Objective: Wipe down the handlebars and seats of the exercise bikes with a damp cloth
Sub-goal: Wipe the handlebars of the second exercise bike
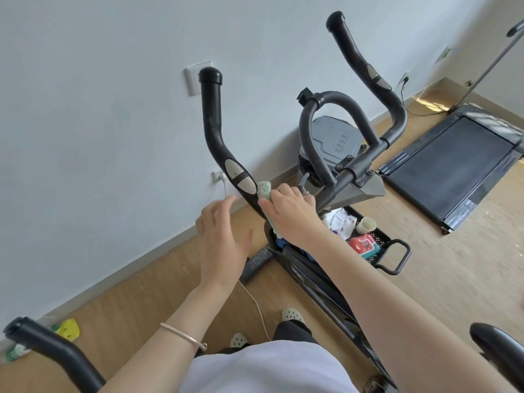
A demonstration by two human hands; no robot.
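Your pale green cloth (pixel 264 189) sits bunched against the black left handlebar (pixel 211 120), just below its silver pads (pixel 239 177). The right handlebar (pixel 355 49) curves upward, well apart.

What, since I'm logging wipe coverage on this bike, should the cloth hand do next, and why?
Probably slide the cloth up the left handlebar over the silver pads toward the end cap: the right hand holds it just below those pads, and the bar's upper stretch lies beyond it.

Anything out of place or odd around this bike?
A black tray of crumpled wrappers and a cup sits on the floor beside the bike; a yellow-green scrap lies by the wall. The right hand grips the cloth normally.
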